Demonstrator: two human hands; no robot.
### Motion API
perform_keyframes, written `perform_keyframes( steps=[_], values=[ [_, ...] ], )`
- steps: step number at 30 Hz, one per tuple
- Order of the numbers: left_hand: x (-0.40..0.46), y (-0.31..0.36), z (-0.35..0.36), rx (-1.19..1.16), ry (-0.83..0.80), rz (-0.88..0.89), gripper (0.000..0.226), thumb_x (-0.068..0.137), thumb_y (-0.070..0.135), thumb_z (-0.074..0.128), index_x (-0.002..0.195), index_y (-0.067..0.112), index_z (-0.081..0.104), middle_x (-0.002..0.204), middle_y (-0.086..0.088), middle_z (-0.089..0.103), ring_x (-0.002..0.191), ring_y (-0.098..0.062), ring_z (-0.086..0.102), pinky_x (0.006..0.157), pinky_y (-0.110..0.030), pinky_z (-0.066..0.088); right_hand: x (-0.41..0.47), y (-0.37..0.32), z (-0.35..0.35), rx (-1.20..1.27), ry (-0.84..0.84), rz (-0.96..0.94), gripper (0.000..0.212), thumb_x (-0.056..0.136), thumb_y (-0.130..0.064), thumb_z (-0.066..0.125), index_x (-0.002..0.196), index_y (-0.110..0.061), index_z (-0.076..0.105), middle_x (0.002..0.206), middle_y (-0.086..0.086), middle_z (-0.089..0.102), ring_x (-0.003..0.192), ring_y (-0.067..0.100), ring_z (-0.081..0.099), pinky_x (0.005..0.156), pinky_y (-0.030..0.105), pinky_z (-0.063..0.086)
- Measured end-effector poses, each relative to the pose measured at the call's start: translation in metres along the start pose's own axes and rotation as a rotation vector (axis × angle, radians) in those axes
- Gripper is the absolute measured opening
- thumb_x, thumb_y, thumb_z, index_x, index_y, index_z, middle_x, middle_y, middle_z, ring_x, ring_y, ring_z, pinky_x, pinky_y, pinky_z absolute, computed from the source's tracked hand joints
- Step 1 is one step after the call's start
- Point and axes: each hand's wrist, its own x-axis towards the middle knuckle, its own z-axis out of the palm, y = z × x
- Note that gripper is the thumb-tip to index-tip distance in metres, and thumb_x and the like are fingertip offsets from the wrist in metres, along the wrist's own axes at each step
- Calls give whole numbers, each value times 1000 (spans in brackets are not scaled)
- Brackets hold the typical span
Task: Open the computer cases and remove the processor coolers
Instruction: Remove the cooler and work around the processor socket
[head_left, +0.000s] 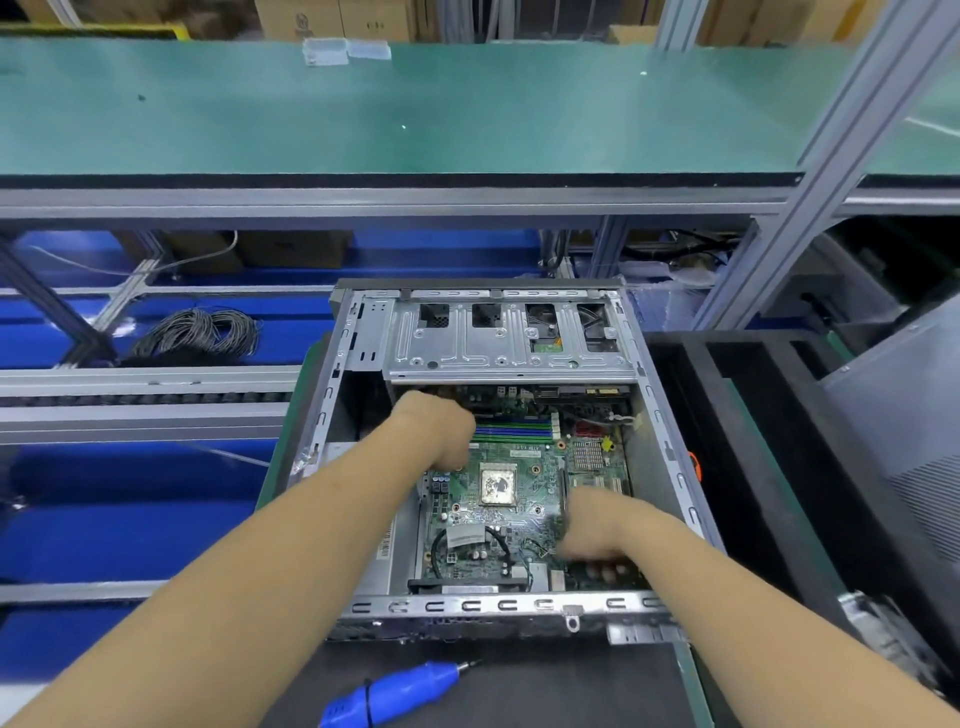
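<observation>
Already the computer case (488, 457) lies flat on the black mat (545, 686) with its side cover off, presumably so the motherboard (498, 519) faces up and both hands can reach straight down into it. No cooler shows over the socket: the bare processor (498, 484) sits exposed in the middle of the board, its top smeared with old paste, so I judge the cooler of this case is out, though where it went is not visible. Left hand (441, 431) reaches to the far side of the board near the memory slots (511, 430), fingers curled downward; whether they grip anything I cannot tell. Right hand (597, 530) hangs over the near right corner of the board, blurred, fingers bent down, and its hold is likewise unclear. Processor lies between the two hands, touched by neither. Blue electric screwdriver (400, 693) rests on the mat just in front of the case, probably parked within easy reach.
</observation>
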Motion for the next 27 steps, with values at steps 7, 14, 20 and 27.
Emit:
perform_keyframes(
  steps=[7, 14, 20, 27],
  values=[
    [-51, 7, 16, 37, 344, 203, 28, 101, 34, 36, 92, 18, 58, 90, 0, 66, 85, -26, 61, 73, -36, 42, -3, -10, 15, -534, -83, -226, 23, 93, 2, 46, 113, 4, 58, 110, 16, 64, 90, 30, 60, 78, 40, 53],
    [-73, -6, 43, -594, 623, 78, 21, 90, 22, 50, 94, 19, 70, 93, 8, 70, 92, -14, 59, 86, -35, 48, 0, -35, 18, -812, 29, -386, 13, 95, 0, 51, 100, -3, 62, 91, 8, 63, 74, 22, 63, 64, 35, 55],
    [-73, -2, 41, -545, 635, 71, 20, 87, 23, 48, 89, 18, 67, 85, 6, 67, 86, -16, 56, 83, -35, 48, -9, -30, 9, -751, 207, -482, 14, 87, -16, 56, 76, -11, 64, 63, -2, 50, 59, 20, 51, 57, 29, 45],
    [-73, 0, 41, -382, 559, 115, 25, 87, 30, 42, 83, 21, 65, 82, 4, 68, 78, -19, 60, 78, -33, 47, -22, -31, 6, -687, 273, -504, 17, 86, -22, 58, 87, -13, 72, 79, 1, 61, 76, 26, 64, 64, 34, 53]
  ],
)
